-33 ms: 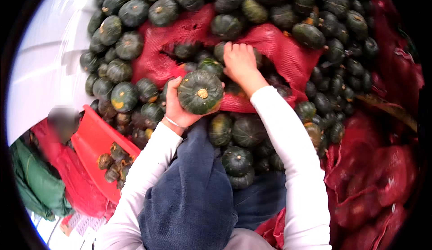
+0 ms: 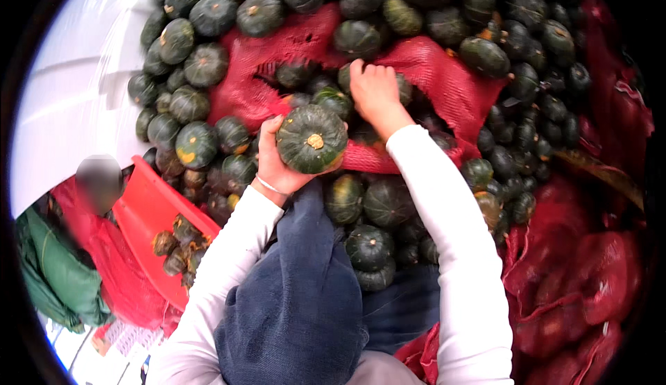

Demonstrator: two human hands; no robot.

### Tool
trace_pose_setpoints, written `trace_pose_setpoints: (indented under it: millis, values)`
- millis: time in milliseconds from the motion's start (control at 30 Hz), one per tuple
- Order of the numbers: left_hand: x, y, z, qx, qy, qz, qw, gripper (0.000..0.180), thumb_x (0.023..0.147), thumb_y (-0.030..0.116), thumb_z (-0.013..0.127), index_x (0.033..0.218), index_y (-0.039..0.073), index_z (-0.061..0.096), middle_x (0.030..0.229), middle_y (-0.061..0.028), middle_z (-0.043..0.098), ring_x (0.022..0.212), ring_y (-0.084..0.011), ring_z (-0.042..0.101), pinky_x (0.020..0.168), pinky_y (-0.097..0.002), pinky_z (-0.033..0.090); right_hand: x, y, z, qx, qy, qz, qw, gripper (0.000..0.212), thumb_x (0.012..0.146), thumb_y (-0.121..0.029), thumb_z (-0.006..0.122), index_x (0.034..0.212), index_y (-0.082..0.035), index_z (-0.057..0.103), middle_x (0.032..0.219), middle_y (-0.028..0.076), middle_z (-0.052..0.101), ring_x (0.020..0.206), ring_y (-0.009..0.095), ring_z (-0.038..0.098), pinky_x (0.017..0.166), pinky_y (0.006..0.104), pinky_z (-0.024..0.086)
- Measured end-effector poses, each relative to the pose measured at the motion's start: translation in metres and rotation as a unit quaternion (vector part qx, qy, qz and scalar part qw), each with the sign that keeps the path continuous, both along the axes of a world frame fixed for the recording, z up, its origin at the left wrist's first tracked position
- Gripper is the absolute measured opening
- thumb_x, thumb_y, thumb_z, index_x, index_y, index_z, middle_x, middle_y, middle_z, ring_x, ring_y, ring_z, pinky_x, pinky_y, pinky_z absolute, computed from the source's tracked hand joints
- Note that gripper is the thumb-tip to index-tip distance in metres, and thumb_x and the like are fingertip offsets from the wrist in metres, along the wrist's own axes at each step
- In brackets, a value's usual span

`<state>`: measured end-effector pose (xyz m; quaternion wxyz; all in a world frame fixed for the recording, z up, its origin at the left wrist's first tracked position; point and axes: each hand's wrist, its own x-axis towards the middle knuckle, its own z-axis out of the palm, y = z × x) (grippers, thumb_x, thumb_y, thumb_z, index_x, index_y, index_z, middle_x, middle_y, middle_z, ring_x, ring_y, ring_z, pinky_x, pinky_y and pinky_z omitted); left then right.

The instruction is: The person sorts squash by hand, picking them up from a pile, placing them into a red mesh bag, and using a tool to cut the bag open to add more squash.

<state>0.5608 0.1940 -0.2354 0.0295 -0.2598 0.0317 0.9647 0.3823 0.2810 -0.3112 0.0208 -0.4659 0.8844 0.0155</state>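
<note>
In my left hand is a round dark green kabocha squash, its pale tan stem toward me. The fingers wrap its side and underside. Farther forward and to the right, my right hand curls down over another kabocha squash, which shows on both sides of the hand; the fingertips are hidden. That one lies in the open mouth of a red mesh sack, among several more squashes. The sack's torn-looking edge surrounds them.
Piled kabocha squashes surround the sack. At left, a red plastic scoop-shaped container holds small brownish pieces. Filled red mesh sacks lie at right. Green cloth and a white panel stand at far left.
The whole view has shifted slightly. Both hands keep their holds, with no other visible change.
</note>
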Motion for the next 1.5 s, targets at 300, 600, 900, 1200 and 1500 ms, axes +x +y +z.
trace_pose_setpoints:
  millis: [300, 600, 900, 1200, 1500]
  values:
    - [0.053, -0.027, 0.014, -0.083, -0.059, 0.081, 0.991, 0.067, 0.085, 0.058, 0.045, 0.133, 0.012, 0.044, 0.134, -0.015, 0.048, 0.123, -0.0356, 0.045, 0.099, -0.0561, 0.036, -0.03, 0.045, 0.06, -0.211, -0.484, -0.131, 0.839, 0.059, 0.064, -0.022, 0.077, 0.112, 0.001, 0.052, 0.107, 0.016, 0.061, 0.095, 0.029, 0.062, 0.086, 0.0394, 0.048]
    - [0.106, 0.013, -0.039, -0.213, -0.1, 0.054, 0.97, 0.059, 0.087, 0.04, 0.059, 0.134, 0.011, 0.039, 0.134, -0.0128, 0.046, 0.12, -0.026, 0.049, 0.099, -0.0457, 0.041, 0.121, -0.024, 0.146, -0.405, -0.724, -0.089, 0.551, 0.065, 0.06, -0.021, 0.08, 0.114, 0.001, 0.051, 0.101, 0.008, 0.058, 0.093, 0.017, 0.057, 0.084, 0.0315, 0.048]
    - [0.113, -0.002, -0.01, -0.137, -0.178, 0.122, 0.967, 0.048, 0.086, 0.032, 0.055, 0.125, 0.006, 0.048, 0.124, -0.0118, 0.055, 0.112, -0.0271, 0.055, 0.097, -0.044, 0.043, 0.059, 0.011, 0.098, -0.215, -0.277, -0.096, 0.932, 0.031, 0.066, -0.004, 0.061, 0.097, -0.002, 0.063, 0.092, 0.017, 0.061, 0.094, 0.035, 0.056, 0.083, 0.0444, 0.046]
    - [0.089, -0.012, -0.012, -0.193, -0.154, 0.062, 0.967, 0.048, 0.086, 0.035, 0.056, 0.124, 0.007, 0.05, 0.121, -0.0108, 0.058, 0.11, -0.0263, 0.056, 0.094, -0.0433, 0.044, -0.037, 0.09, 0.036, 0.218, -0.128, 0.166, 0.953, 0.054, 0.066, -0.009, 0.072, 0.115, -0.01, 0.05, 0.109, 0.012, 0.054, 0.105, 0.032, 0.054, 0.084, 0.0414, 0.048]
    - [0.075, -0.04, 0.013, -0.229, -0.176, 0.077, 0.954, 0.042, 0.087, 0.038, 0.054, 0.121, 0.013, 0.052, 0.119, -0.0072, 0.059, 0.108, -0.0234, 0.058, 0.088, -0.0423, 0.048, -0.162, 0.081, 0.144, -0.411, -0.525, 0.019, 0.744, 0.02, 0.082, -0.009, 0.059, 0.1, -0.001, 0.062, 0.1, 0.012, 0.062, 0.093, 0.025, 0.06, 0.083, 0.032, 0.05]
